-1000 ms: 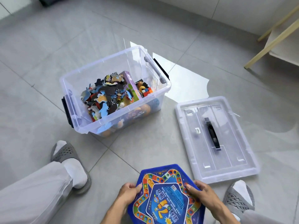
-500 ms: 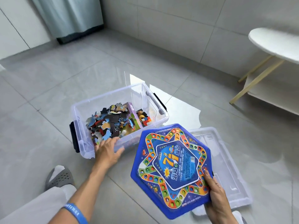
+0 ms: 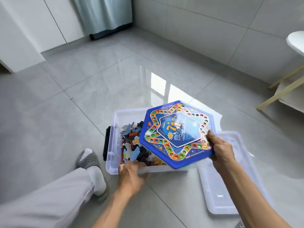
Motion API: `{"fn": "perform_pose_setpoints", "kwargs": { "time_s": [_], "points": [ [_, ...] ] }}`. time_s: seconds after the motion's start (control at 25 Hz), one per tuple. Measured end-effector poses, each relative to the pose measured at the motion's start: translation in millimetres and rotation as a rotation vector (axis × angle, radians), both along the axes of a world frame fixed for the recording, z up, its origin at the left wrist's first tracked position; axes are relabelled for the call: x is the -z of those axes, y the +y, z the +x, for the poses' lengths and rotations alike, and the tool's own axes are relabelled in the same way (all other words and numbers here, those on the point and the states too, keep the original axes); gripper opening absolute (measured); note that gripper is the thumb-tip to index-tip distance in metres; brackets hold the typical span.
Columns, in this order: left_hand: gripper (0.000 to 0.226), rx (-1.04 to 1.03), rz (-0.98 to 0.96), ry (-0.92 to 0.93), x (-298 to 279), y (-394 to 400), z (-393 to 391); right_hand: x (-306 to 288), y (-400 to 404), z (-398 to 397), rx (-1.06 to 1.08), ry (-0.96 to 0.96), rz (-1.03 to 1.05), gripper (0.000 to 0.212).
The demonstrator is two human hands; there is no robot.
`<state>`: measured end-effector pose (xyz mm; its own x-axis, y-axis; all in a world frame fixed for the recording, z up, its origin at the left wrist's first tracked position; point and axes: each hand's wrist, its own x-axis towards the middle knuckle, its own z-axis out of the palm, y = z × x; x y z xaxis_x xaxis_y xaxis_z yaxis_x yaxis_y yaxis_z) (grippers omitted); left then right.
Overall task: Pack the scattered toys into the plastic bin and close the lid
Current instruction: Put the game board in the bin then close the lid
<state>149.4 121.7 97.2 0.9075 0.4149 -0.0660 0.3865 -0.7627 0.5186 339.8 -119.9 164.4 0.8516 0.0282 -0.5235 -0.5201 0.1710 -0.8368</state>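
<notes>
A clear plastic bin stands on the floor, holding several puzzle pieces and other small toys. My right hand grips the right edge of a blue hexagonal board game, which is tilted above the bin's right half and hides that part of it. On the bin's near rim rests my left hand, fingers curled over the edge. The clear lid lies flat on the floor to the right of the bin, partly behind my right arm.
My left leg and a grey slipper are just left of the bin. A white table with wooden legs stands at the far right. A curtain hangs at the back wall. Grey tiled floor surrounds everything.
The board game has gone from low in both hands to over the bin in the right hand alone. The left hand moved to the bin's near rim. The view tilted up.
</notes>
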Motion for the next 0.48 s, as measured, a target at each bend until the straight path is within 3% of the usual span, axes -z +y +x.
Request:
{"fn": "perform_pose_setpoints", "kwargs": {
  "time_s": [0.2,0.48],
  "points": [
    [0.046,-0.02,0.008,-0.096,1,-6,-20,30,36,12,-0.146,0.031,-0.128,0.047],
    [0.056,-0.039,0.095,-0.168,2,-14,-18,48,37,12,-0.334,-0.02,-0.04,0.041]
  ]
}}
